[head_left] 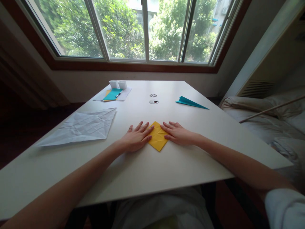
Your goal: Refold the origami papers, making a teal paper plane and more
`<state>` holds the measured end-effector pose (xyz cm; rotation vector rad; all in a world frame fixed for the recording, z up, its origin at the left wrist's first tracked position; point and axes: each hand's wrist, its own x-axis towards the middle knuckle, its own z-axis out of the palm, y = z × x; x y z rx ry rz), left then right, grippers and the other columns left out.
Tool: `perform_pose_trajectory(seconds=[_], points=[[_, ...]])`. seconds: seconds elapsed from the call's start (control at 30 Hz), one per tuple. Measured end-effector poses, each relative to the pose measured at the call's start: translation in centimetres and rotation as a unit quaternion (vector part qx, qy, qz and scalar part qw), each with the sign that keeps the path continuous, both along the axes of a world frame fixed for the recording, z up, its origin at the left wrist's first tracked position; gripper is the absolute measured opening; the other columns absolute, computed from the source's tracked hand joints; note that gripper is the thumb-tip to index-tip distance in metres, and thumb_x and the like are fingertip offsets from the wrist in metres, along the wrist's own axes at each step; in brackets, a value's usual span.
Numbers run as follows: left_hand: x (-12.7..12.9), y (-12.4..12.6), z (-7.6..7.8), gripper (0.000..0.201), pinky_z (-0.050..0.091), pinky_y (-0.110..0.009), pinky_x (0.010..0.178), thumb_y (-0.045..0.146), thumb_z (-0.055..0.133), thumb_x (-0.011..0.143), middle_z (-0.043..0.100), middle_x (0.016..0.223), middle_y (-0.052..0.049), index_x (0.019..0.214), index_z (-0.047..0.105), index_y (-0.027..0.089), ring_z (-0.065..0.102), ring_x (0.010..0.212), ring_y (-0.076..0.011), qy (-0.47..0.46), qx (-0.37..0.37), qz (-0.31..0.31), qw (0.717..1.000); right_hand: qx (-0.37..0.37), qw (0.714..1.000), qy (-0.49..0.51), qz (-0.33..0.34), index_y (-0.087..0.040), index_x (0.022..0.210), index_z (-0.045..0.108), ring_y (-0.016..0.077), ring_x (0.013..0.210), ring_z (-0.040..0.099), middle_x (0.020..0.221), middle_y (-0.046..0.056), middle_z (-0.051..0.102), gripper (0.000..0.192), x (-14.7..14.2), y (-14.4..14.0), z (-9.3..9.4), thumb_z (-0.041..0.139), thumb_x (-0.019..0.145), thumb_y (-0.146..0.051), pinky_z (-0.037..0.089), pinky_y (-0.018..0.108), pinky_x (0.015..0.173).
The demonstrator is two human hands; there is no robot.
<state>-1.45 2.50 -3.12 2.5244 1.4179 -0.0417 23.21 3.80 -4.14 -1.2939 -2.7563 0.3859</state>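
Both hands, left hand (136,139) and right hand (177,133), press flat on yellow paper (157,137)

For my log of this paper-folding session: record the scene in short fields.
left hand: left hand flat, palm down, on the left corner of the folded yellow paper square
right hand: right hand flat on its right corner
surface: white table
left of hands: creased white paper sheet
far right: folded teal paper dart
far left: teal sheet with a pen, two small white containers

White table (190,165), papers (78,127) atop
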Motion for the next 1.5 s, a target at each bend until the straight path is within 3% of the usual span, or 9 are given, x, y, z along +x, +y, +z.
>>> perform_pose_trajectory(seconds=[0.2,0.33,0.6,0.77,0.93,1.17,1.5], points=[[-1.9,1.1,0.3,0.059,0.011,-0.062,0.099,0.058,0.03,0.085,0.022,0.147,-0.009,0.139,0.025,0.033,0.008,0.135,-0.0348,0.009,0.035,0.02,0.999,0.014,1.0,0.011,-0.008,-0.023,0.134,0.039,0.0316,0.129,0.028,0.141,0.01,0.034,0.055,0.8,1.1,0.5,0.038,0.086,-0.05,0.021,0.047,0.104],[-2.9,2.2,0.0,0.061,0.02,-0.052,0.102,0.057,0.041,0.081,0.034,0.141,-0.01,0.135,0.035,0.028,0.02,0.132,-0.0316,-0.031,0.1,-0.003,0.994,0.009,0.999,0.041,-0.022,-0.021,0.129,0.046,0.0285,0.126,0.034,0.136,0.011,0.043,0.053,1.4,1.7,0.8,0.048,0.082,-0.047,0.028,0.044,0.102],[-3.2,3.3,-0.5,0.041,0.038,-0.042,0.093,0.052,0.053,0.075,0.054,0.12,-0.011,0.104,0.064,0.024,0.046,0.112,-0.0279,-0.153,0.118,-0.043,0.98,0.067,0.994,0.076,-0.036,-0.021,0.115,0.06,0.0286,0.117,0.043,0.125,0.011,0.053,0.046,2.2,2.6,0.7,0.057,0.077,-0.047,0.032,0.046,0.099],[-2.5,2.9,-0.4,0.029,0.039,-0.038,0.09,0.042,0.057,0.074,0.061,0.106,-0.008,0.092,0.068,0.023,0.053,0.1,-0.0243,-0.199,0.116,-0.006,0.973,0.062,0.993,0.094,-0.035,-0.022,0.111,0.062,0.0274,0.113,0.046,0.121,0.01,0.056,0.042,2.0,2.5,0.6,0.056,0.077,-0.046,0.035,0.044,0.097],[-1.9,2.3,-0.2,0.022,0.04,-0.037,0.087,0.04,0.055,0.076,0.064,0.098,-0.006,0.077,0.069,0.023,0.054,0.096,-0.0239,-0.178,0.144,0.016,0.973,0.061,0.992,0.101,-0.037,-0.019,0.11,0.062,0.0268,0.112,0.046,0.12,0.009,0.056,0.041,1.6,2.4,0.6,0.057,0.077,-0.044,0.035,0.042,0.097],[-1.9,2.8,-0.6,0.032,0.041,-0.039,0.087,0.044,0.056,0.075,0.065,0.102,-0.007,0.096,0.067,0.023,0.053,0.099,-0.0256,-0.147,0.143,0.031,0.978,0.06,0.992,0.107,-0.039,-0.02,0.108,0.062,0.0269,0.112,0.046,0.12,0.008,0.056,0.039,1.6,2.3,0.8,0.059,0.076,-0.043,0.035,0.043,0.097],[-1.8,2.8,-0.6,0.023,0.04,-0.038,0.089,0.042,0.059,0.074,0.064,0.101,-0.005,0.085,0.067,0.023,0.053,0.099,-0.024,-0.17,0.147,0.022,0.974,0.026,0.987,0.149,-0.057,-0.021,0.096,0.058,0.0248,0.103,0.05,0.108,0.007,0.059,0.032,1.6,2.1,1.1,0.064,0.071,-0.04,0.04,0.041,0.088]])
